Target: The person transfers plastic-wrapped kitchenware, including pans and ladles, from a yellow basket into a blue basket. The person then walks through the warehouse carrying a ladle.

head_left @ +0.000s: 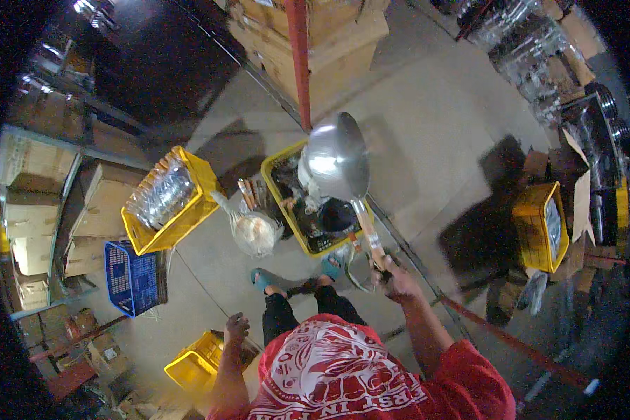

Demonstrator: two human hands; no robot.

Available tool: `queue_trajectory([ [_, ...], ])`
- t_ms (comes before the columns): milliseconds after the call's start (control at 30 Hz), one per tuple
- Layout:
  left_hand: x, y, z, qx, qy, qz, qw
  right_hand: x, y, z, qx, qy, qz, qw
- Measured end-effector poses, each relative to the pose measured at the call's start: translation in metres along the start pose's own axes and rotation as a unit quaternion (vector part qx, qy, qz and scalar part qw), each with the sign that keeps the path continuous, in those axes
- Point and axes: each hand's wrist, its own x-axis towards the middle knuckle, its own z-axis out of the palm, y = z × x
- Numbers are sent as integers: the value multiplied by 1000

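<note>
My right hand (400,279) is closed round the wooden handle of a shiny metal wok (337,157). The wok is raised, its round bowl over the far part of a yellow crate (276,203) by my feet. Inside that crate lie a dark pan (337,215) and some pale wrapping, partly hidden behind the wok. Low on the left hangs my left hand (236,327), loosely curled with its fingers apart; I see nothing in it. It is nearest to a second yellow crate (189,367) on the floor.
Left of the middle crate sits a whitish wrapped bundle (255,233). Beyond it stand a yellow crate of wrapped metal ware (171,238) and a blue crate (129,283). Another yellow crate (532,231) is on the right. Cardboard boxes (336,59) and a red post (298,63) rise ahead.
</note>
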Motion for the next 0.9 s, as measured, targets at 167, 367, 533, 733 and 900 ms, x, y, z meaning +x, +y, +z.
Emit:
queue_trajectory([
  [167, -3, 1, 0, -41, -13, 2, 999, -21, -29, 24, 11, -92, -13, 996],
  [367, 28, -28, -25, 69, -63, 73, 993, -31, -23, 54, -19, -67, -51, 996],
  [533, 26, -16, -30, -14, -21, 78, 997, -45, -16, 74, 31, -123, -40, 991],
  [733, 21, 4, -40, 23, 6, 100, 995, -66, -8, 113, 14, -134, -114, 984],
  [900, 28, -17, -75, -42, -5, 54, 998, -73, 0, 140, -12, -90, -154, 984],
])
